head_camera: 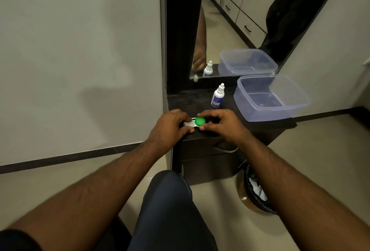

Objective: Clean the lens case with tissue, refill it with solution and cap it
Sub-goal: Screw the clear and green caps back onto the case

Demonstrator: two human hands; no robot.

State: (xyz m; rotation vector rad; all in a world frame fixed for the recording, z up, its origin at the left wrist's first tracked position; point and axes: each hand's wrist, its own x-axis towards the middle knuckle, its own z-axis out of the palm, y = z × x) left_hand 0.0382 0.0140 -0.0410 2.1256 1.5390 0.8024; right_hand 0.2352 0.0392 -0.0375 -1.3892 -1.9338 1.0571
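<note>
Just below the middle of the frame, my left hand (170,125) pinches the white end of the small plastic lens case (190,124), which sits at the front edge of the dark wooden cabinet top (192,102). My right hand (220,123) curls its fingers round the round green cap (199,121) on the case's other end. Farther back, right of centre, stands the small white solution bottle with a blue label (217,96), and just right of it the clear bluish plastic box (270,98), below the mirror (240,20).
</note>
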